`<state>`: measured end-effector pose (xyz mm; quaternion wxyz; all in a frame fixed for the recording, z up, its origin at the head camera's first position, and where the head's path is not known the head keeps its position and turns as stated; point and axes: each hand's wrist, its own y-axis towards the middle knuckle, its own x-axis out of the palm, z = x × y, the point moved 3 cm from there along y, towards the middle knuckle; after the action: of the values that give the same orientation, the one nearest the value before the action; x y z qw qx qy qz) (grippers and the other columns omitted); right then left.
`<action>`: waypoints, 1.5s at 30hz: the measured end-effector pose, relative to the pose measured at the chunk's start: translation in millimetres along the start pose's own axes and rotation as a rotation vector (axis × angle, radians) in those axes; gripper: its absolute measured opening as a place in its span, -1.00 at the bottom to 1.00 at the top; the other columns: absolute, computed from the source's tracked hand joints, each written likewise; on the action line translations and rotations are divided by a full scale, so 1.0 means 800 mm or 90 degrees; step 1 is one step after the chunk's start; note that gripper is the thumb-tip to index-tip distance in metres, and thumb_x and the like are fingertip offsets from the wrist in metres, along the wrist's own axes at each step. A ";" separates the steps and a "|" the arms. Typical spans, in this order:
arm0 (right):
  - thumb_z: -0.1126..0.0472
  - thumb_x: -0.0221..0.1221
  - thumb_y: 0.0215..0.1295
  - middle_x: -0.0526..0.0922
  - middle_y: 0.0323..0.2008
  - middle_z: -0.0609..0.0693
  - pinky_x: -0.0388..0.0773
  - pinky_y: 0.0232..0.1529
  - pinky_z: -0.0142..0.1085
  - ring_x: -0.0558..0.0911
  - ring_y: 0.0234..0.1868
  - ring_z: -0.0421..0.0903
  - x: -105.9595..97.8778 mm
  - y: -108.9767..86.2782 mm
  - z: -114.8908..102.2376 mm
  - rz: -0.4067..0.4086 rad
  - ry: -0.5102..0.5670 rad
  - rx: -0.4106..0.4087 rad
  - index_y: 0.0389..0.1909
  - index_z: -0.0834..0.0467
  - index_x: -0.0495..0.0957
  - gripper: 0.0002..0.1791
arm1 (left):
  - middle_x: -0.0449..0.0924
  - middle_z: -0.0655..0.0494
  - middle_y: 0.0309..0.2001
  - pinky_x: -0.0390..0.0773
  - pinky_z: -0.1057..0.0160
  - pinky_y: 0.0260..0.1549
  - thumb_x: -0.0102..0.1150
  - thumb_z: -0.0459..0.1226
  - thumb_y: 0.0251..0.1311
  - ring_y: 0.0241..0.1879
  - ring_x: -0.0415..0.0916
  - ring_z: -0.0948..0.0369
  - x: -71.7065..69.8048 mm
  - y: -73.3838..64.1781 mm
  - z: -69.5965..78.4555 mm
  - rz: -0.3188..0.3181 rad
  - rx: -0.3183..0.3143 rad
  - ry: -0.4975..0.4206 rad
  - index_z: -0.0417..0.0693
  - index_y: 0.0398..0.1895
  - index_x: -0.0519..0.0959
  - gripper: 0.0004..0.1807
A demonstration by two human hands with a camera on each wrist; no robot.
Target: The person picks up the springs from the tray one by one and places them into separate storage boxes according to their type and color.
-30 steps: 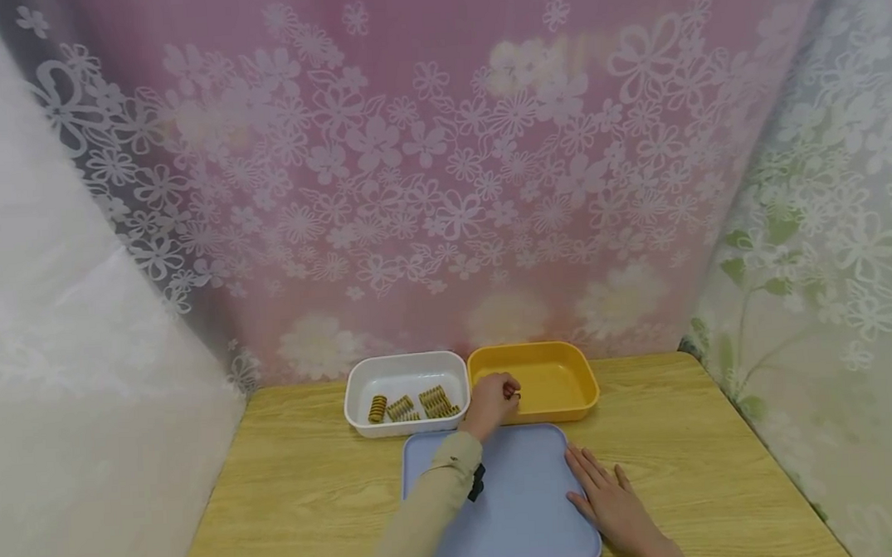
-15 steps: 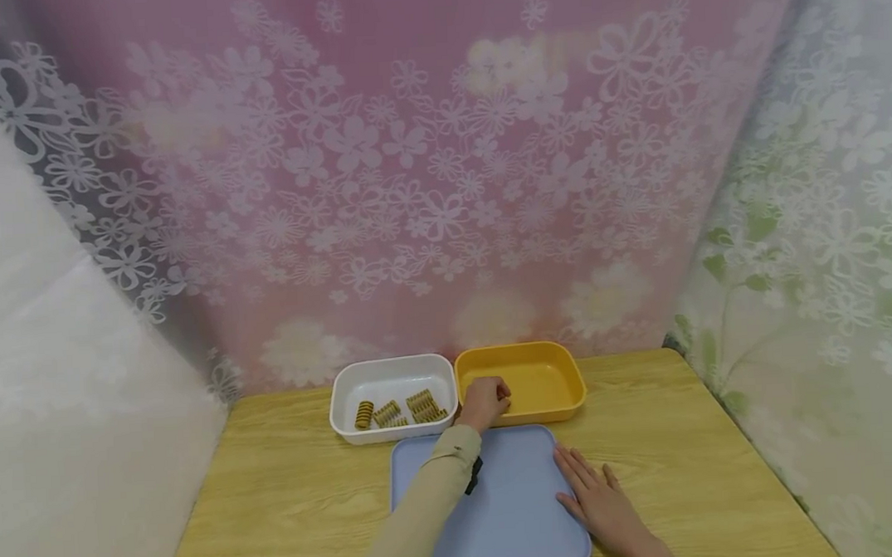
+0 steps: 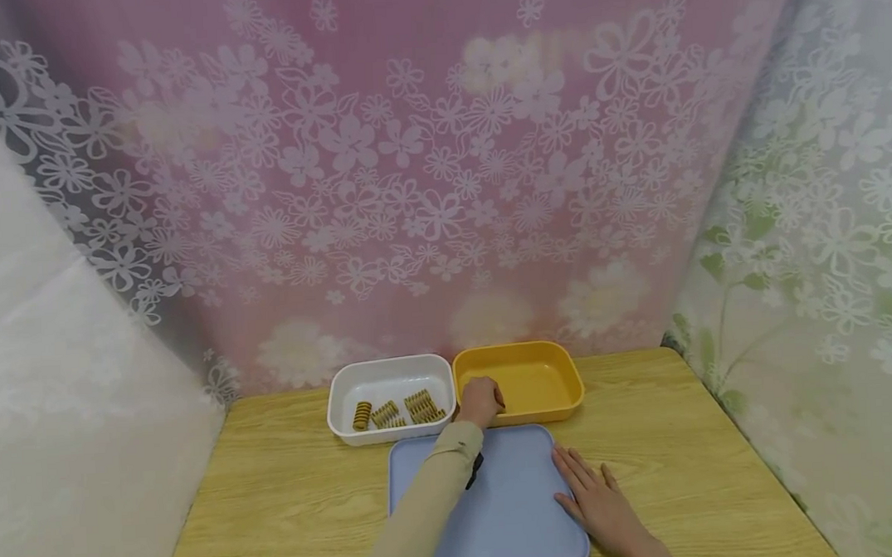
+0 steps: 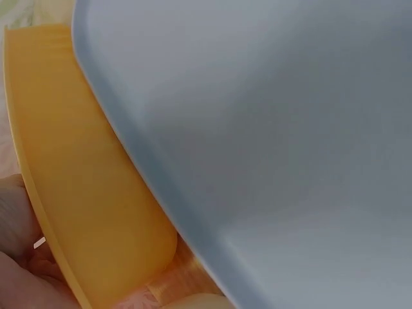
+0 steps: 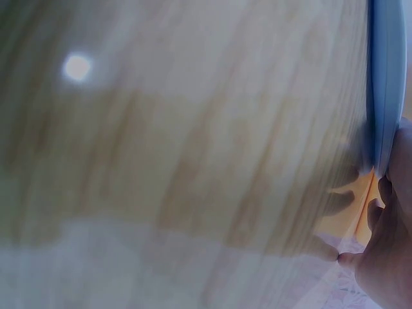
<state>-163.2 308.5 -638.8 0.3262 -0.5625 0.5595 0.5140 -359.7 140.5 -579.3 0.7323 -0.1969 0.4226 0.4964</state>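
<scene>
My left hand [image 3: 481, 400] reaches over the front left corner of the yellow bin [image 3: 536, 382], its fingers curled and lowered inside. In the left wrist view, the bin's wall [image 4: 84, 174] partly covers the fingers [image 4: 16, 212]; I cannot tell whether they hold anything. To its left, the white bin [image 3: 381, 377] holds several coil springs [image 3: 422, 406] with yellowish and dark bands. My right hand [image 3: 598, 504] lies with straight fingers along the right edge of the light blue tray [image 3: 516, 508]. The right wrist view shows that hand [image 5: 386, 244] beside the tray's rim [image 5: 386, 84].
The two bins stand side by side at the back of the wooden table [image 3: 298, 484], behind the tray. A pink flowered curtain [image 3: 427, 188] hangs right behind them. Pale hangings stand on the left and right sides.
A second ago my left hand pinched a small dark thing above the yellow bin's front. The hand has since lowered into the corner, and that thing is out of sight. The right hand stays put.
</scene>
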 end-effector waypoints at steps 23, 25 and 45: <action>-0.01 0.20 0.44 0.28 0.51 0.09 0.18 0.27 0.46 0.32 0.47 0.16 -0.004 0.029 0.008 -0.030 0.006 -0.017 0.52 0.16 0.26 -0.28 | 0.66 0.19 -0.41 0.58 0.37 -0.37 0.24 -0.20 0.39 -0.44 0.55 0.35 -0.081 -0.014 0.011 0.140 0.034 -0.110 -0.05 -0.28 0.71 -0.85; -0.01 0.20 0.44 0.28 0.51 0.09 0.17 0.28 0.46 0.32 0.47 0.16 -0.004 0.032 0.010 -0.029 0.006 -0.018 0.52 0.17 0.26 -0.28 | 0.68 0.18 -0.39 0.59 0.40 -0.35 0.25 -0.19 0.39 -0.40 0.58 0.34 -0.087 -0.021 0.012 0.158 0.041 -0.125 -0.04 -0.26 0.71 -0.86; -0.03 0.16 0.47 0.27 0.51 0.12 0.12 0.30 0.47 0.29 0.48 0.20 -0.003 0.048 0.031 -0.035 -0.006 -0.014 0.53 0.17 0.24 -0.28 | 0.70 0.18 -0.44 0.62 0.44 -0.38 0.33 -0.29 0.30 -0.42 0.60 0.37 -0.084 -0.126 -0.006 0.253 -0.028 -0.297 -0.06 -0.32 0.72 -0.94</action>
<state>-205.5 326.3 -634.4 0.3367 -0.5789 0.5367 0.5133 -281.8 55.9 -540.7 0.6935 -0.0069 0.2623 0.6710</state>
